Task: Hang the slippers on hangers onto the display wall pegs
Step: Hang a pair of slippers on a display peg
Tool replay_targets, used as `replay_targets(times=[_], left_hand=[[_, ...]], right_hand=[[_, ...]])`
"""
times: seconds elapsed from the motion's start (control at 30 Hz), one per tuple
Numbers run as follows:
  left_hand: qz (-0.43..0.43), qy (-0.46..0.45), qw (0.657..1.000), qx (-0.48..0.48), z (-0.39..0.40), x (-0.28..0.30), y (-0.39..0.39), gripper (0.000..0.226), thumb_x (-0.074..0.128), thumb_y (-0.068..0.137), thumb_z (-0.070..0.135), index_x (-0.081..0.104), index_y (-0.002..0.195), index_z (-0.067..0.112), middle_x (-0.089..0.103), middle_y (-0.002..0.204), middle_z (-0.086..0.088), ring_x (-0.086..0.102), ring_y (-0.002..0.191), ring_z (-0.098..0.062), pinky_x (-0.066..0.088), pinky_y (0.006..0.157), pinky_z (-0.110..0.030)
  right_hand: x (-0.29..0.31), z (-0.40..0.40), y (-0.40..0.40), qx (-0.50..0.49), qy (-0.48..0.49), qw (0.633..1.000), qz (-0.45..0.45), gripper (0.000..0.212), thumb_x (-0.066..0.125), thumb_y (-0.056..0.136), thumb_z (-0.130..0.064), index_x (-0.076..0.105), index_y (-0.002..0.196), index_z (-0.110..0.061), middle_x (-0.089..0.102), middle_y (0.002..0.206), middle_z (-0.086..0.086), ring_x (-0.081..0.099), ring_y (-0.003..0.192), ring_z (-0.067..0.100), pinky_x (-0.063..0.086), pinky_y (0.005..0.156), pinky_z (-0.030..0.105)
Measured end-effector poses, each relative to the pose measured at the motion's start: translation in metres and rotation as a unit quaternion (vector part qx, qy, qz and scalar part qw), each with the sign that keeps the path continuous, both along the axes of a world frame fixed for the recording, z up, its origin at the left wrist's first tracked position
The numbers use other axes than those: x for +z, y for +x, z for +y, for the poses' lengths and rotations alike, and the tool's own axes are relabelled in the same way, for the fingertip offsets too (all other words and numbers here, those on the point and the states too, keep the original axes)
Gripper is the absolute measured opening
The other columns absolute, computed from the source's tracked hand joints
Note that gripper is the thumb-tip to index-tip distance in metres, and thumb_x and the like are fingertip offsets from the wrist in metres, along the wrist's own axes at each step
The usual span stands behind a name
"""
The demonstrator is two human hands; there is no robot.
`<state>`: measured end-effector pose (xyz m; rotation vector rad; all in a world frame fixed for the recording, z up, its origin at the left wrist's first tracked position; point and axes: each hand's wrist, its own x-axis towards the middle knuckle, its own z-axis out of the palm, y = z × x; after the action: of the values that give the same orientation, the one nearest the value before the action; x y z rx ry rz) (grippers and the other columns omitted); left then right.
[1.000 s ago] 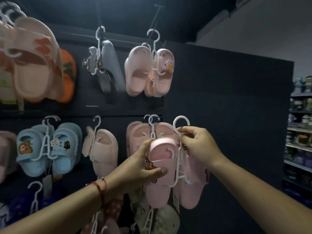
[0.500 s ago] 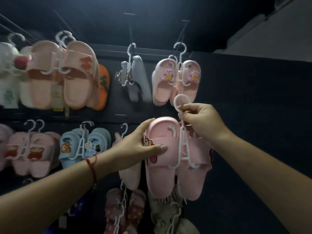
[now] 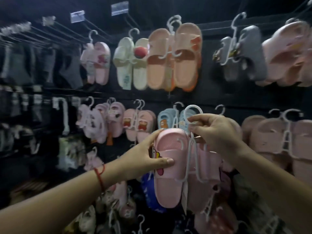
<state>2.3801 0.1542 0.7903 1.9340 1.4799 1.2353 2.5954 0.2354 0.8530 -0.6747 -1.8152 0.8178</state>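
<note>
A pair of pink slippers [image 3: 170,179] with a cartoon print hangs on a white plastic hanger [image 3: 192,159] in front of the dark display wall [image 3: 209,98]. My right hand [image 3: 217,132] pinches the hanger just under its round hook [image 3: 193,114]. My left hand [image 3: 143,159] grips the left slipper, thumb across its strap and fingers behind its edge. The hook is in the air in front of the middle row, beside a blue pair [image 3: 168,120], and I cannot tell whether it touches a peg.
The wall carries rows of hung slippers: pink, white and peach pairs [image 3: 173,56] above, a grey pair [image 3: 244,53] and pink pairs [image 3: 283,139] at right, more below. Bare metal pegs [image 3: 55,34] with price tags jut out at the upper left above dark goods.
The view has swung left along the wall, bringing the left rows and bare pegs into sight. Both hands keep their hold on the pink pair, now in front of the blue pair.
</note>
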Motion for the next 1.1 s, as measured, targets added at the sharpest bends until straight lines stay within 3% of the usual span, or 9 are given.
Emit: replay_targets(times=[0.07,0.2,0.33,0.47,0.63,0.73,0.87,1.03,1.1], left_hand=[[0.023,-0.005,1.000,0.020,-0.032,-0.008,-0.049,0.101,0.084,0.068,0.066,0.025,0.150,0.057,0.055,0.141,0.020,0.058,0.126,-0.004,0.047,0.108,-0.042],[0.046,-0.009,0.998,0.037,-0.089,-0.018,-0.149,0.100,0.083,0.072,0.063,0.024,0.152,0.053,0.052,0.143,0.022,0.054,0.128,0.001,0.045,0.109,-0.036],[0.062,-0.007,0.997,0.048,-0.125,-0.017,-0.235,0.102,0.082,0.074,0.060,0.020,0.153,0.051,0.051,0.140,0.027,0.054,0.122,0.009,0.046,0.106,-0.026],[0.066,0.017,0.996,0.060,-0.133,0.011,-0.302,0.110,0.082,0.071,0.064,0.014,0.157,0.049,0.051,0.140,0.027,0.055,0.121,0.009,0.047,0.107,-0.027],[0.093,0.067,0.990,0.079,-0.129,0.066,-0.347,0.107,0.080,0.076,0.058,0.010,0.157,0.049,0.049,0.140,0.025,0.055,0.117,0.011,0.044,0.095,-0.008],[0.107,0.084,0.986,0.101,-0.119,0.100,-0.367,0.108,0.080,0.074,0.062,0.011,0.157,0.051,0.059,0.132,0.023,0.060,0.112,0.005,0.049,0.100,-0.022],[0.126,0.120,0.977,0.124,-0.109,0.149,-0.384,0.099,0.078,0.079,0.053,0.016,0.157,0.045,0.062,0.106,0.029,0.059,0.091,0.022,0.045,0.075,-0.002],[0.131,0.136,0.976,0.108,-0.083,0.188,-0.407,0.089,0.079,0.078,0.054,0.029,0.151,0.042,0.074,0.102,0.018,0.072,0.089,-0.001,0.057,0.085,-0.027],[0.134,0.131,0.977,0.099,-0.070,0.191,-0.418,0.078,0.079,0.078,0.055,0.035,0.142,0.044,0.075,0.095,0.016,0.073,0.081,-0.003,0.057,0.075,-0.027]], right_hand=[[-0.012,-0.024,-0.051,0.030,-0.014,0.999,0.002,0.017,0.071,0.089,-0.005,0.074,0.090,-0.021,0.064,0.076,0.011,0.061,0.066,0.029,0.052,0.064,0.047],[-0.027,-0.076,-0.151,0.049,-0.011,0.999,0.008,0.014,0.071,0.090,-0.008,0.073,0.092,-0.022,0.064,0.073,0.003,0.061,0.061,0.022,0.048,0.051,0.030],[-0.030,-0.114,-0.241,0.022,0.022,0.999,0.017,0.021,0.072,0.090,-0.009,0.072,0.088,-0.030,0.066,0.063,-0.005,0.061,0.059,0.024,0.053,0.055,0.047],[-0.002,-0.122,-0.307,0.003,0.047,0.999,0.019,0.021,0.071,0.090,-0.008,0.074,0.091,-0.028,0.066,0.071,0.020,0.058,0.060,0.028,0.053,0.060,0.064],[0.043,-0.115,-0.359,-0.032,0.128,0.991,-0.014,0.022,0.076,0.075,-0.031,0.071,0.095,-0.040,0.067,0.072,-0.009,0.061,0.060,0.009,0.058,0.073,0.045],[0.077,-0.103,-0.382,-0.043,0.186,0.981,-0.027,0.030,0.075,0.082,-0.016,0.071,0.105,-0.035,0.063,0.072,-0.009,0.056,0.056,0.005,0.054,0.067,0.034],[0.128,-0.086,-0.411,-0.083,0.261,0.961,-0.041,0.034,0.073,0.084,-0.011,0.073,0.114,-0.028,0.062,0.074,-0.012,0.058,0.063,0.005,0.054,0.067,0.027],[0.169,-0.062,-0.442,-0.149,0.297,0.941,-0.060,0.039,0.072,0.081,-0.012,0.074,0.115,-0.028,0.061,0.074,-0.016,0.057,0.068,0.001,0.052,0.073,0.023],[0.179,-0.054,-0.455,-0.166,0.308,0.933,-0.087,0.040,0.071,0.079,-0.011,0.074,0.115,-0.027,0.063,0.073,-0.015,0.058,0.067,0.002,0.054,0.071,0.024]])
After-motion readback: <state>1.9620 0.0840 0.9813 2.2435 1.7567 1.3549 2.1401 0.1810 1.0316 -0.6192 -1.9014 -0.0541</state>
